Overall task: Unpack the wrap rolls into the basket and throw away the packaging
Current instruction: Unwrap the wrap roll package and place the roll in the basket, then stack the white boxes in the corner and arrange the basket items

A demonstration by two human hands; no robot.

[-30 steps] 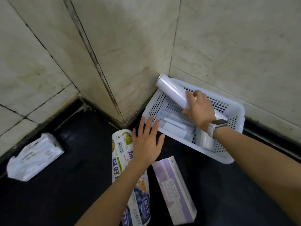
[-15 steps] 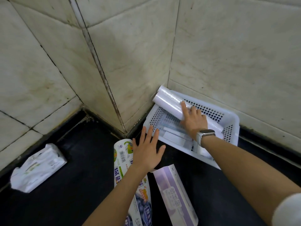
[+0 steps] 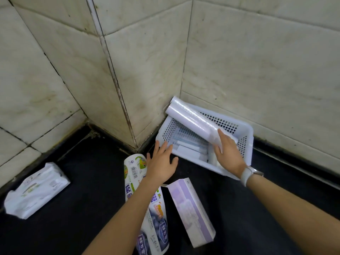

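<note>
A white perforated basket (image 3: 244, 142) sits in the wall corner on a black counter. A white wrap roll (image 3: 191, 120) leans diagonally across it, its upper end over the far left corner. My right hand (image 3: 227, 153) grips the roll's lower end over the basket. Flat white packs (image 3: 189, 150) lie on the basket floor. My left hand (image 3: 161, 162) hovers with fingers spread, its fingertips at the basket's near left rim. Beneath that hand lies a printed wrap-roll package (image 3: 152, 208). A purple box (image 3: 191, 210) lies beside it.
A white soft pack (image 3: 36, 190) lies at the left on the black counter. Tiled walls close in behind and on both sides of the corner.
My right hand has slid down the roll toward its lower end, and the roll's upper end now sticks farther out over the corner. The left hand moved slightly toward the basket rim.
</note>
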